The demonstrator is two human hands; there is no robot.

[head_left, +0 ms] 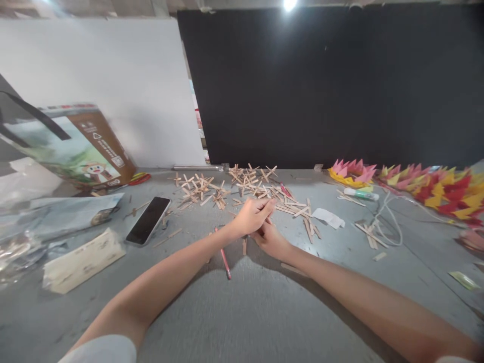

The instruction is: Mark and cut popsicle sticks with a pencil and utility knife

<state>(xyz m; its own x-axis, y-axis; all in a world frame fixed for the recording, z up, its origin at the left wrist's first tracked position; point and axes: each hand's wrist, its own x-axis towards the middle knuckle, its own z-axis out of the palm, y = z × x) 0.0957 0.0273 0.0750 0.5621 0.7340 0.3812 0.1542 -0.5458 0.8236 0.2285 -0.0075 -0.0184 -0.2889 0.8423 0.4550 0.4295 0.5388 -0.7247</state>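
Note:
My left hand (250, 217) and my right hand (273, 241) meet over the middle of the table, fingers closed and pressed together. What they hold, if anything, is hidden among the fingers. Just behind them lies a heap of wooden craft sticks (247, 176), many crossed into star shapes. More loose sticks (297, 207) are scattered to the right of my hands. Below my left wrist rests a red pencil (226, 262), slanting toward me. A short piece of stick (244, 247) lies on the tabletop under my hands.
Left of the sticks are a black-screened phone (148, 220), a tissue pack (83, 262) and a printed bag (83, 146). To the right lie a crumpled white paper (328, 218), a glue stick (361, 194), a white cable (397, 229) and colourful paper crowns (449, 191).

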